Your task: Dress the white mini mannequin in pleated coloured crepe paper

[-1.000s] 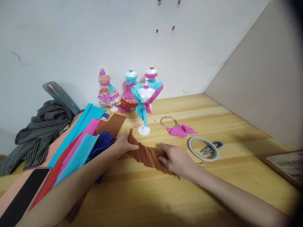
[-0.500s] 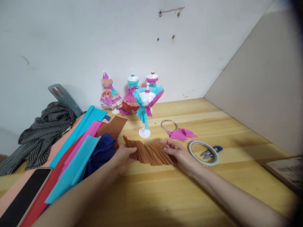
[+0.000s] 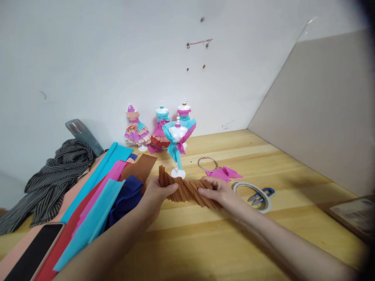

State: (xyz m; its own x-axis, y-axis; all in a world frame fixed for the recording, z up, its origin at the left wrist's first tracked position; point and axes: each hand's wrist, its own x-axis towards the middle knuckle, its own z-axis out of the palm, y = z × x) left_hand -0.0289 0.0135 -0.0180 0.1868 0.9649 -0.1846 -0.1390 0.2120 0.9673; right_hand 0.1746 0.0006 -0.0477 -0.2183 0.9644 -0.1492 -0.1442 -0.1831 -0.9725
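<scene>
Running back to a white wall (image 3: 111,50), the wooden worktop (image 3: 205,246) lies beneath a pleated brown strip (image 3: 182,191) pinched by the left hand (image 3: 156,195) and right hand (image 3: 220,193), with a draped mannequin (image 3: 177,134) just beyond, coloured sheets (image 3: 93,212) and a phone (image 3: 36,251) leftward, and snips (image 3: 261,195) overlapping a tape ring (image 3: 268,203) rightward.

The pleated strip (image 3: 183,192) is coloured a rust brown. Black with pale stripes is recorded on the cloth (image 3: 58,171). The front dress form (image 3: 177,134) is finished in white, its wrap (image 3: 173,151) in turquoise and magenta. Magenta is noted on the paper scrap (image 3: 218,174). The tabletop (image 3: 199,246) is marked by yellow-brown wood grain. The phone (image 3: 33,251) is recorded as black-faced and pink-edged.
</scene>
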